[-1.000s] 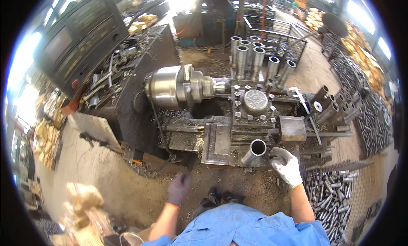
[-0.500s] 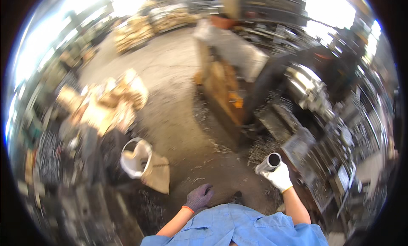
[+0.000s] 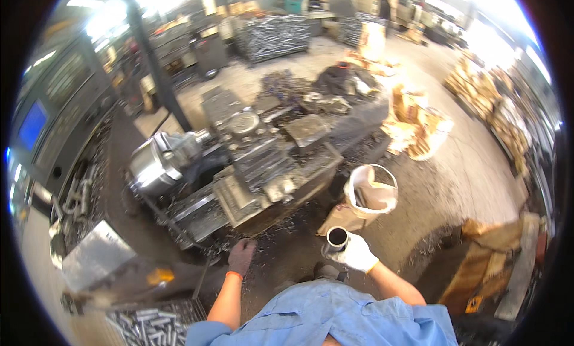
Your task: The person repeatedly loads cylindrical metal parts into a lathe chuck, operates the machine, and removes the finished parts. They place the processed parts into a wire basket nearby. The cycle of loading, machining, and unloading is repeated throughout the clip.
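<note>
My right hand (image 3: pixel 360 254), in a white glove, is closed round a short, wide metal tube (image 3: pixel 336 241); the tube's dark open end faces up. My left hand (image 3: pixel 241 257) wears a dark purple-grey glove with an orange cuff. It hangs beside the front of a lathe, its fingers loosely bent and somewhat blurred, with nothing visible in them. The lathe carriage (image 3: pixel 248 193) lies ahead of that hand, and the shiny round chuck (image 3: pixel 156 166) is farther left. Just beyond the tube stands a white bucket (image 3: pixel 387 194) with a sack draped in it.
A crate (image 3: pixel 149 328) of small metal pieces sits at lower left. Crumpled sacks (image 3: pixel 418 127) lie on the floor beyond the bucket. At lower right is a wooden box-like stand (image 3: pixel 478 268). Stacked sacks (image 3: pixel 478 83) and a metal-filled bin (image 3: pixel 275 38) stand farther back.
The view has swung left, bringing the lathe and its chuck in front of me. The tube stays in my right hand, now nearer my body's middle. My left hand has moved forward and left.
</note>
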A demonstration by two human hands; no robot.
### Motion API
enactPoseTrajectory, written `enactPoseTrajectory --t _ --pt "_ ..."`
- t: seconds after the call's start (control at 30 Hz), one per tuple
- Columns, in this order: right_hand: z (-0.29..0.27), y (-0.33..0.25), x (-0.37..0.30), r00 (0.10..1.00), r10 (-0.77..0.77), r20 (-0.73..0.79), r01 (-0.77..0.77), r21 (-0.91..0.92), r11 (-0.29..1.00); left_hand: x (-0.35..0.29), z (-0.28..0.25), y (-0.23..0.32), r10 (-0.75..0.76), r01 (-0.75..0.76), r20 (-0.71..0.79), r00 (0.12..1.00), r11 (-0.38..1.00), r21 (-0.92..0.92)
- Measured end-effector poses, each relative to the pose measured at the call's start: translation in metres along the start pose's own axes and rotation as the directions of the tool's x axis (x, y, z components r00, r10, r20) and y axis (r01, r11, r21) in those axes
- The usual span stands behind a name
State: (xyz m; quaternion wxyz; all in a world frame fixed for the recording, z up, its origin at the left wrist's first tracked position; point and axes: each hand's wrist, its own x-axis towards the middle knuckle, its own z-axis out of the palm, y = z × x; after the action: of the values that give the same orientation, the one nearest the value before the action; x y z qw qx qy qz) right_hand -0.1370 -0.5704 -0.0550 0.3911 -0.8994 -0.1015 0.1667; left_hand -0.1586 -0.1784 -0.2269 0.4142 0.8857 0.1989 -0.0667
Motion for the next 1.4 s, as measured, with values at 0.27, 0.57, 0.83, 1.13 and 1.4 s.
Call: enactPoseTrajectory --t 0.27,0.57,0.83,1.13,1.4 --pt "-0.013 -0.069 0.21 0.9 -0.412 0.146 0.38 0.203 0.903 -0.097 -0.098 -0.143 -0.668 -0.281 -0.734 0.122 0.686 -0.671" --pt "-0.056 -0.086 0.293 0.783 -0.409 0.469 0.524 -0.143 0.84 -0.124 -0.142 -0.16 -0.57 0.073 -0.81 0.138 0.821 -0.566" --pt "-0.159 -0.163 0.376 0.785 -0.605 0.132 0.598 0.09 0.796 -0.057 -0.115 -0.081 -0.676 -0.118 -0.712 0.189 0.704 -0.7" --pt "-0.037 -0.3 0.516 0.382 -0.717 0.583 0.915 -0.131 0.381 0.16 -0.296 0.139 0.203 -0.27 -0.795 0.572 0.961 0.051" --pt "0.079 -0.34 0.538 0.4 -0.344 0.849 0.882 -0.255 0.397 0.205 -0.33 0.135 0.258 -0.028 -0.744 0.616 0.951 0.307"
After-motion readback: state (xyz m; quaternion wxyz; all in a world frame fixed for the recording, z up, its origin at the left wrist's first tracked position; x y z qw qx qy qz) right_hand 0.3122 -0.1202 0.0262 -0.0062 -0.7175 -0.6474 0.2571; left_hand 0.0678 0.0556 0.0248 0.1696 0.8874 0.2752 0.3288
